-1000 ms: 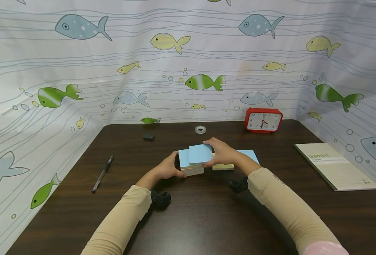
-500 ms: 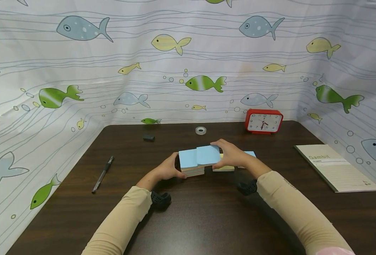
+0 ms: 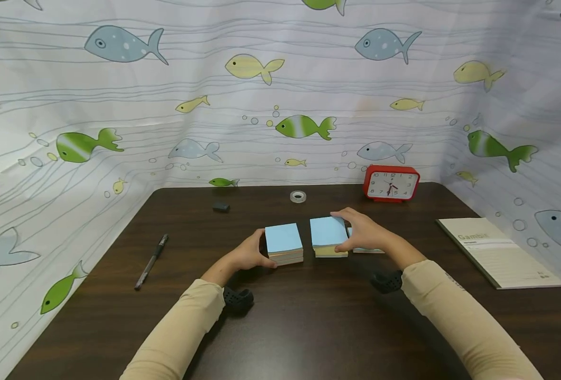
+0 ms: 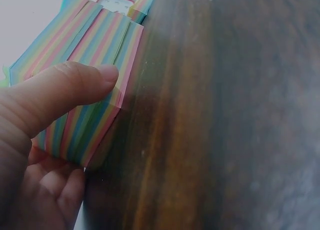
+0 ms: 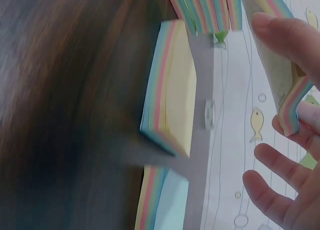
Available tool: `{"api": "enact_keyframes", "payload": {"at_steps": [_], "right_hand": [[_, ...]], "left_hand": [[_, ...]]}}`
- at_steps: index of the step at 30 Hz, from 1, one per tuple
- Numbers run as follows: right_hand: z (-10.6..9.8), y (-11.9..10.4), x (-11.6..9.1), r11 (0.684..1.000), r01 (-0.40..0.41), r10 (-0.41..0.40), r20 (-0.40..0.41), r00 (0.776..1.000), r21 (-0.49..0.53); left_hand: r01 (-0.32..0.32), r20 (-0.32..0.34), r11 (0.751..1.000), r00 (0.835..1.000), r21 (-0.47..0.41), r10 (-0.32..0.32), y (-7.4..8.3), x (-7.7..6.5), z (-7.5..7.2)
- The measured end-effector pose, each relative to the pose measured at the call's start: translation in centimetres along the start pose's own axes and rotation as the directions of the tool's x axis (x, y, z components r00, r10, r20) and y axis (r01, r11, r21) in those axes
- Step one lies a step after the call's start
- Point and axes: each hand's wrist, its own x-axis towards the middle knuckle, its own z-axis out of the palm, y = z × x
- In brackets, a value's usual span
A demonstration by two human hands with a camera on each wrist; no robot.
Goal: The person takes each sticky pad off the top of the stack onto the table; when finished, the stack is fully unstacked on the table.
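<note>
Pinching a blue pad [image 3: 327,230] above the yellow pad [image 5: 180,84], the right hand [image 3: 363,231] hung right of the stack [image 3: 284,238] the left hand [image 3: 246,253] gripped.

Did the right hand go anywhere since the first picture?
Yes, to the right. Against the tape roll in the head view, the right hand is now farther right, with its blue-topped pad.

Pen [image 3: 151,262] left of note stack [image 3: 283,238], notebook [image 3: 499,254] right, tape roll [image 3: 298,201] behind, clock [image 3: 391,183] behind right.
</note>
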Motion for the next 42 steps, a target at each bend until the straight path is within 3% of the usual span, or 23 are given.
{"api": "enact_keyframes", "payload": {"at_steps": [13,21,33,42], "right_hand": [[-1.4,2.4,-2.0,0.999,-0.05,0.05,0.001,0.999,-0.021],[-2.2,3.6,-2.7,0.997,-0.038,0.038,-0.001,0.999,-0.067],[-4.4,6.4,-4.8,0.982,-0.109,0.109,-0.006,0.994,-0.154],[-5.3,8.2,-7.3,0.969,-0.165,0.163,-0.023,0.986,-0.183]], "left_hand": [[0.01,-0.011,1.0,1.0,-0.028,-0.01,-0.3,-0.4,-0.2],[0.036,-0.017,0.999,0.999,0.008,-0.036,-0.7,-1.1,-0.6],[0.02,-0.009,1.0,1.0,-0.003,-0.02,0.0,-0.5,-0.7],[-0.007,0.003,1.0,1.0,-0.024,0.007,0.0,-0.1,0.1]]}}
